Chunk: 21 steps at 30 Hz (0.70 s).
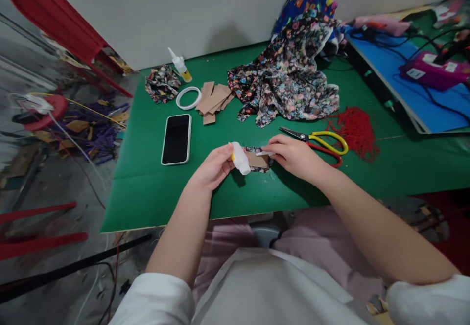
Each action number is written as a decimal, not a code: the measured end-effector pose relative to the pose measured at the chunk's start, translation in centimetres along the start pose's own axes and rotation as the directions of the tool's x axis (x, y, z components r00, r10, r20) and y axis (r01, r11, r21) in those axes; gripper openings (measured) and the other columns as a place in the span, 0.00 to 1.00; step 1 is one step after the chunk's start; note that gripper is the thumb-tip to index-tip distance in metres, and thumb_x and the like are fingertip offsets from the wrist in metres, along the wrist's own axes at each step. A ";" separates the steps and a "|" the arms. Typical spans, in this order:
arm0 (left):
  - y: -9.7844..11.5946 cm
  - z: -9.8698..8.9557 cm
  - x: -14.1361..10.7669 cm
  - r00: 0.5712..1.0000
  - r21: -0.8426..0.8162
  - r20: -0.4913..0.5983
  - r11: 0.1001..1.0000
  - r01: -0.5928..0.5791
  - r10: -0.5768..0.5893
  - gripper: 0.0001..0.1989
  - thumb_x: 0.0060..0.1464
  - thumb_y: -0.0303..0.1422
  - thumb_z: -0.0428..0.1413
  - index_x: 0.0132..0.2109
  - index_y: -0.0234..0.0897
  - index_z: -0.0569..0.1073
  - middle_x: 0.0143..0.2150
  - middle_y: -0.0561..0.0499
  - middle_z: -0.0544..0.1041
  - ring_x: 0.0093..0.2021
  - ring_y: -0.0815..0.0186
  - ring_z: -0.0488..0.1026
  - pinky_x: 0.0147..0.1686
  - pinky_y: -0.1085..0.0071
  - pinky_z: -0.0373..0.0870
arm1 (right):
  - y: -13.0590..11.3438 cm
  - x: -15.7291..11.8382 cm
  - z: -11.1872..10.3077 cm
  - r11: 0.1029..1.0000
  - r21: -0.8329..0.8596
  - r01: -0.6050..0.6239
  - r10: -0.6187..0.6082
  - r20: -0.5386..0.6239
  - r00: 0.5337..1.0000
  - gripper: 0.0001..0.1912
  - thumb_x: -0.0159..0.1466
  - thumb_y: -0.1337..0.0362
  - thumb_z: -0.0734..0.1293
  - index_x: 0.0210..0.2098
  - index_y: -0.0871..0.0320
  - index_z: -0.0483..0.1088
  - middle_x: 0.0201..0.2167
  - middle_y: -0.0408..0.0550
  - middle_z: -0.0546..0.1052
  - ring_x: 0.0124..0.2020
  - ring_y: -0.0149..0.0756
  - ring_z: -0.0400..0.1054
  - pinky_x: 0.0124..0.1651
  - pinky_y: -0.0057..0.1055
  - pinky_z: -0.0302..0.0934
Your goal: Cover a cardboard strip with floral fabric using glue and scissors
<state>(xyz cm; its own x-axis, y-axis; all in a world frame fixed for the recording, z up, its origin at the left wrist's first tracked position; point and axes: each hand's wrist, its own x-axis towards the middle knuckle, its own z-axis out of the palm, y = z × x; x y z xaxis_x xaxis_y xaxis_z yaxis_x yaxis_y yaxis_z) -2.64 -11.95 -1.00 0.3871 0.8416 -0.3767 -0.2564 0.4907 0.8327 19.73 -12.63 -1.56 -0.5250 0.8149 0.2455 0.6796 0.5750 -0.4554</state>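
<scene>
My left hand (pixel 217 165) is closed around a small white glue bottle (pixel 241 159), which is tilted with its neck end toward me. Between the fingertips of my right hand (pixel 293 155) is a slim white pointed cap (pixel 265 153). Under it, a brown cardboard strip (pixel 257 160) lies on a piece of dark floral fabric (pixel 253 149) on the green table. Just beyond my right hand rest scissors (pixel 328 142) with yellow and red handles. A phone (pixel 176 139) lies to the left of my left hand.
Cardboard strips (pixel 215 98), a white tape ring (pixel 188 98), a second glue bottle (pixel 181 67) and crumpled fabric (pixel 162 83) sit at the back left. Floral cloth (pixel 290 78) is heaped behind. Red threads (pixel 354 131) and a blue board (pixel 414 80) with cables are at right.
</scene>
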 end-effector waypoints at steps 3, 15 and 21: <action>0.0 -0.1 0.1 1.000 0.007 0.021 1.000 0.009 -0.009 0.19 0.46 0.45 0.58 0.36 0.31 0.75 0.32 0.45 0.77 0.32 0.66 0.74 0.33 0.73 0.70 | 0.5 0.4 -0.4 0.999 -0.029 0.022 -0.021 0.023 1.000 0.14 0.58 0.72 0.59 0.41 0.58 0.71 0.39 0.49 0.71 0.37 0.33 0.67 0.37 0.28 0.62; -0.2 -0.2 0.2 1.000 0.011 0.009 1.000 0.010 -0.010 0.19 0.46 0.45 0.58 0.36 0.31 0.76 0.32 0.46 0.77 0.32 0.67 0.73 0.34 0.73 0.69 | 1.0 3.1 0.3 0.976 -0.104 0.190 -0.178 0.112 0.978 0.14 0.57 0.75 0.59 0.37 0.57 0.72 0.38 0.47 0.71 0.34 0.30 0.65 0.34 0.25 0.57; -0.3 -0.3 0.3 1.000 -0.010 -0.011 1.000 0.016 -0.017 0.20 0.44 0.44 0.60 0.36 0.30 0.75 0.32 0.47 0.77 0.33 0.66 0.74 0.34 0.73 0.69 | 1.4 1.4 -1.1 0.968 -0.166 0.188 -0.167 0.135 0.977 0.15 0.59 0.74 0.58 0.39 0.56 0.72 0.39 0.47 0.71 0.33 0.30 0.64 0.34 0.24 0.55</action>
<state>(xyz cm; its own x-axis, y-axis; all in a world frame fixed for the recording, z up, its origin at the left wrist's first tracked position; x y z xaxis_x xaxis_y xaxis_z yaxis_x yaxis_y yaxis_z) -2.71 -11.81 -1.46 0.3815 0.8357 -0.3950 -0.2590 0.5068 0.8222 20.52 -10.62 -0.92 -0.6954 0.6902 0.2002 0.6439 0.7221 -0.2528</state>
